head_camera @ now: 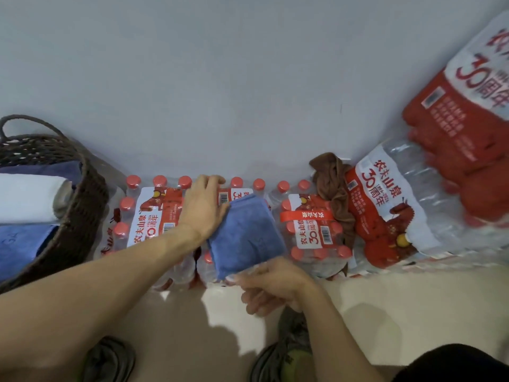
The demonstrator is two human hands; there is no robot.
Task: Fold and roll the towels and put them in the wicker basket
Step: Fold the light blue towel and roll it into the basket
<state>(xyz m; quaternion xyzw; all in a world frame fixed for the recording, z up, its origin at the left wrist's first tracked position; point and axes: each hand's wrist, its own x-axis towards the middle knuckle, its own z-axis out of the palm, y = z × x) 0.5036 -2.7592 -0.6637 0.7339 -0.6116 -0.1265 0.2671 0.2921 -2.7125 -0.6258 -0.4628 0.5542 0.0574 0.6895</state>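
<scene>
Left hand (203,208), fingers straight, pressing folded blue towel (245,235) lying atop bottle packs (314,227); right hand (271,282) pinching towel's 6 o'clock edge; wicker basket (82,205) sitting at 9 o'clock.

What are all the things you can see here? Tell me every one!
blue towel: one, blue, folded, on the water bottle packs
brown towel: one, brown, crumpled, between packs by the wall
wicker basket: one, dark brown, far left
towels in basket: at least three, white and blue
water bottle packs: several, red caps, along the wall
shoes: two, grey, on the floor
left hand: rests on the blue towel's far left edge
right hand: pinches its near edge
</scene>
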